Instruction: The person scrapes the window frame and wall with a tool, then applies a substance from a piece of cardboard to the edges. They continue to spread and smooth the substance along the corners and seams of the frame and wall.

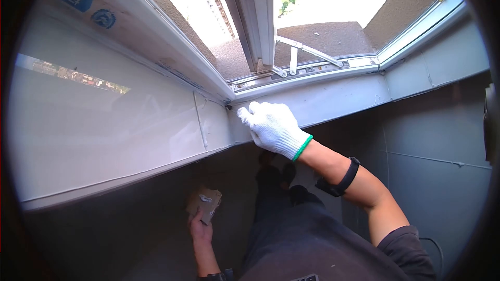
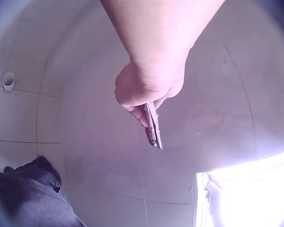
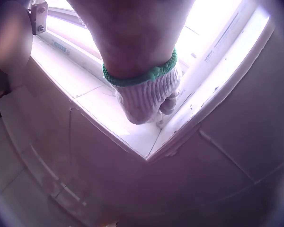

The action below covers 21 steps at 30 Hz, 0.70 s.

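In a white knitted glove with a green cuff, my right hand [image 1: 273,127] is at the inner corner of the window sill [image 1: 333,101]. Its fingers are curled, and the fingertips are close to the sill's surface in the right wrist view; I cannot tell whether they pinch something small. A small dark spot lies in the corner just beyond them. Lower down, my bare left hand [image 1: 200,229] grips a torn piece of cardboard [image 1: 211,205] by its edge. A whitish-grey smear shows on the cardboard's face. The left wrist view shows the cardboard edge-on, below the fingers.
An open window sash [image 1: 263,15] stands above the sill, joined by a metal stay arm [image 1: 312,52]. Another window frame [image 1: 166,47] runs along the left, above a pale tiled ledge [image 1: 120,130]. A white cup-like cylinder [image 2: 8,82] is by the tiled surface at far left.
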Each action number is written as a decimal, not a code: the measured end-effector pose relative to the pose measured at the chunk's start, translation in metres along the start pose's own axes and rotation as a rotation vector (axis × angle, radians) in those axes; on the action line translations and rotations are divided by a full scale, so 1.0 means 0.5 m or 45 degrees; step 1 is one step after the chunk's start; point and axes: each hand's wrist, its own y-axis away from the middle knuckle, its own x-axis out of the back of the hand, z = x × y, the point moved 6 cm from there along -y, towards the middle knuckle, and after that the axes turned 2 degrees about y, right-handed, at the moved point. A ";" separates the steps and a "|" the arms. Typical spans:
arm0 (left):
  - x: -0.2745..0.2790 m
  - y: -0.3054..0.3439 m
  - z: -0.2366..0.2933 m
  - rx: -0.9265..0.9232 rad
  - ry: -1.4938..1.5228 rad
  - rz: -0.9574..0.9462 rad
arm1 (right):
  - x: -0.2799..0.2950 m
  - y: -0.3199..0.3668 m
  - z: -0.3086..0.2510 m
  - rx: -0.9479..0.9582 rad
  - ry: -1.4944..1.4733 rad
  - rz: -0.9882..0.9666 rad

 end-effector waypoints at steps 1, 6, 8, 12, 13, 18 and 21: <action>-0.006 0.004 0.002 0.002 0.000 -0.003 | 0.002 0.000 0.000 0.004 -0.003 0.004; 0.001 -0.001 -0.007 -0.017 0.012 -0.032 | -0.004 -0.010 0.000 0.064 0.078 -0.044; -0.004 0.001 -0.008 -0.018 0.014 -0.056 | -0.006 -0.011 -0.003 0.097 0.122 -0.045; -0.022 0.010 -0.003 -0.008 0.000 -0.050 | -0.008 -0.009 -0.007 0.124 0.187 -0.043; -0.023 0.009 -0.006 -0.002 -0.004 -0.042 | -0.011 -0.008 -0.007 0.125 0.205 -0.045; -0.016 0.001 -0.014 0.007 0.005 -0.041 | -0.002 -0.008 -0.002 0.121 0.254 -0.054; -0.027 0.002 -0.013 0.016 0.001 -0.048 | 0.007 -0.006 -0.002 0.120 0.237 -0.059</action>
